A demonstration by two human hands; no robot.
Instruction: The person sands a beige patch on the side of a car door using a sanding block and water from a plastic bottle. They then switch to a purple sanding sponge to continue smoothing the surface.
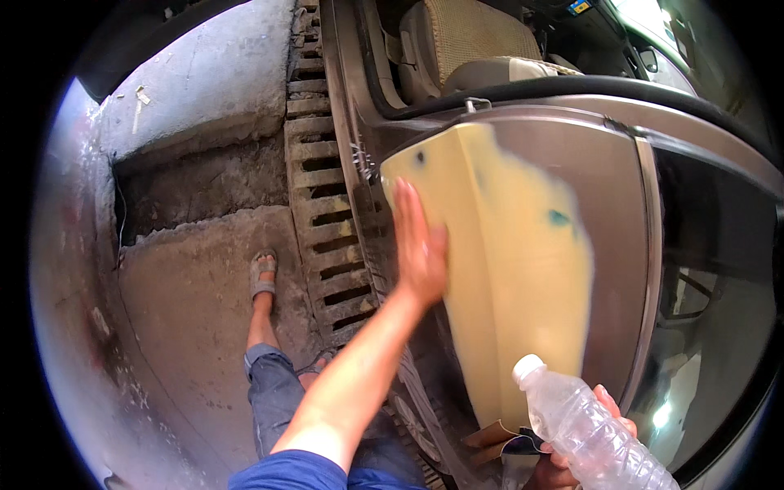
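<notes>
My left hand (420, 249) is open, its fingers stretched out along the edge of a car door (616, 245). Beneath and beside it spreads a broad patch of pale yellow filler (523, 269) with feathered edges and small green and dark spots. At the lower right, my right hand (614, 412) is closed round a clear plastic bottle (584, 425) with a white cap, tilted over the door. Bent pieces of what looks like sandpaper (494, 433), brown and dark, stick out by that hand; whether its fingers grip them too is hidden.
A slotted drain grate (331, 216) runs along the floor beside the car. Left of it, a sunken pit (204, 188) breaks the concrete. My sandalled foot (264, 273) stands on the floor. A beige seat (482, 41) shows inside the open door, and a metal latch loop (478, 104) juts from the panel's top.
</notes>
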